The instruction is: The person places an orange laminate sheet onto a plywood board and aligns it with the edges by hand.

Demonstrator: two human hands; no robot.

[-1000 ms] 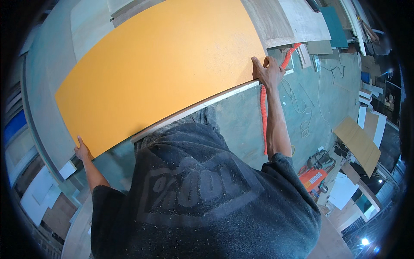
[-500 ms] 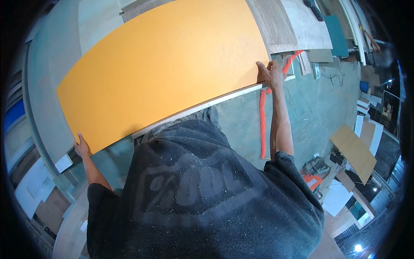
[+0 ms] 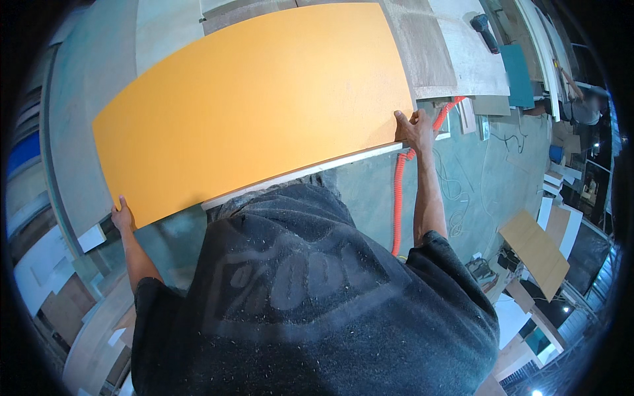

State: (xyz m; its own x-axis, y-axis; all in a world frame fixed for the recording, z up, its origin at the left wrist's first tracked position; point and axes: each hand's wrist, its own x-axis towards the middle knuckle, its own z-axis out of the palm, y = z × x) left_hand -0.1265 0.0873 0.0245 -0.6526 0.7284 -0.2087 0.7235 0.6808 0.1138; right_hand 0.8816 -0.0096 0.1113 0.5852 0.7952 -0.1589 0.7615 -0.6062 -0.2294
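A large flat orange panel lies on the worktable in front of me, its near long edge close to my body. My left hand grips its near left corner, thumb on the top face and the fingers hidden below. At the near right corner my right hand holds the edge, thumb on the orange face and the other fingers bent over the side. A pale board edge shows just under the panel's near side.
A coiled red air hose hangs beside my right forearm. A dark power tool rests on a whitish board at the far right. Loose cables lie on the greenish floor. A tan board stands at the right. Another person is at the far right.
The panel's far edge and right corner sit lower in the picture, as do the surroundings, so my view has tilted up. Both hands keep their holds at the corners.
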